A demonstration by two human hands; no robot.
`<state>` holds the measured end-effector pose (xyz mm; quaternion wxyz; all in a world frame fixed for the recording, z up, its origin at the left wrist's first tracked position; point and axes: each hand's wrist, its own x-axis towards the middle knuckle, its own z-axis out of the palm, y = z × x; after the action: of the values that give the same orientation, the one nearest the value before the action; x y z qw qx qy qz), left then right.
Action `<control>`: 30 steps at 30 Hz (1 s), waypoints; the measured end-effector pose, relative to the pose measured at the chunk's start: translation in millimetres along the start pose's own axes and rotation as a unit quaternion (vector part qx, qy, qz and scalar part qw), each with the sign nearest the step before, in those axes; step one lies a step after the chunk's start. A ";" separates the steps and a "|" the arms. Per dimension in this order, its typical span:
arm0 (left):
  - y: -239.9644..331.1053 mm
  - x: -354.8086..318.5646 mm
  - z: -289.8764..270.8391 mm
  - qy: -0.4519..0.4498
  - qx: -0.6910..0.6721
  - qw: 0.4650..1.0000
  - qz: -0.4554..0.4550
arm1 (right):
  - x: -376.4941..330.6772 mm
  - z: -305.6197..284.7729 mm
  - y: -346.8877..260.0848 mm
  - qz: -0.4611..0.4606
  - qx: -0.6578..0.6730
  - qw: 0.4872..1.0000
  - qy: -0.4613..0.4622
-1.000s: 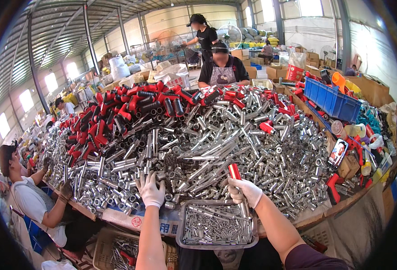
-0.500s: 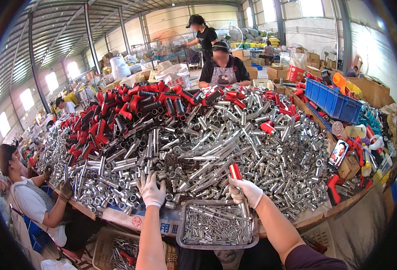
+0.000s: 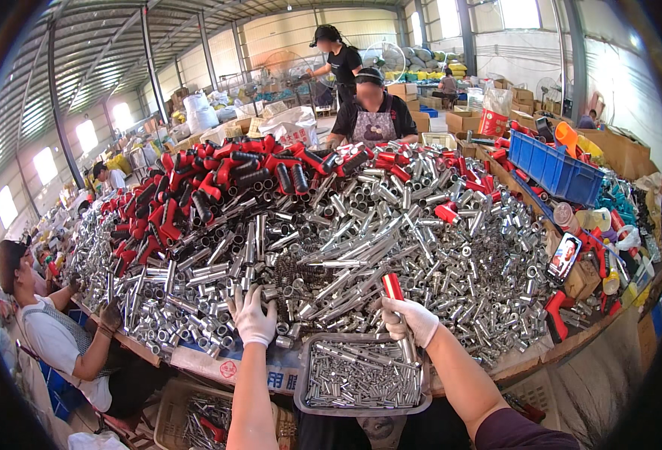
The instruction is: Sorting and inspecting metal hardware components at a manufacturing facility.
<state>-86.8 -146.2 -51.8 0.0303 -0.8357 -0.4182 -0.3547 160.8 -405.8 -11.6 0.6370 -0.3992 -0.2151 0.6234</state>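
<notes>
My right hand (image 3: pixel 415 321), in a white glove, is closed around a metal tube with a red upper part (image 3: pixel 392 286). Its silver lower end points down over the right side of a clear plastic tray (image 3: pixel 308 397) full of small pins and rods. My left hand (image 3: pixel 253 316), also gloved, rests with fingers spread at the near edge of a large heap of silver metal parts (image 3: pixel 413 251). Its fingertips touch loose tubes and rings there. Coil springs and long rods lie in the heap between my hands.
Red and black handles (image 3: pixel 233 169) are piled at the far left of the heap. A blue crate (image 3: pixel 556 169) and a lit phone (image 3: pixel 564 255) stand at the right. One co-worker (image 3: pixel 68 337) sits at the left, another (image 3: pixel 376 112) across. A basket (image 3: pixel 169 420) sits below the table edge.
My hands and the red tube stay where they were. Across the heap, the co-worker's arm has shifted slightly toward the parts; the left co-worker's hand has moved a little.
</notes>
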 end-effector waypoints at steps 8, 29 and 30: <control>-3.4 -1.5 4.3 0.002 -0.003 1.000 -0.007 | -0.2 1.2 0.3 -0.003 0.003 1.000 0.001; -3.2 -1.0 4.1 -0.005 0.001 1.000 -0.012 | -0.9 2.7 0.0 -0.001 0.003 1.000 0.010; -2.7 -0.6 3.4 -0.005 0.001 1.000 -0.011 | -0.5 2.2 0.1 0.000 0.005 1.000 0.009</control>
<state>-87.0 -143.7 -55.4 0.0253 -0.8329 -0.4278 -0.3501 159.0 -405.8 -10.3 0.6407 -0.4013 -0.2061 0.6213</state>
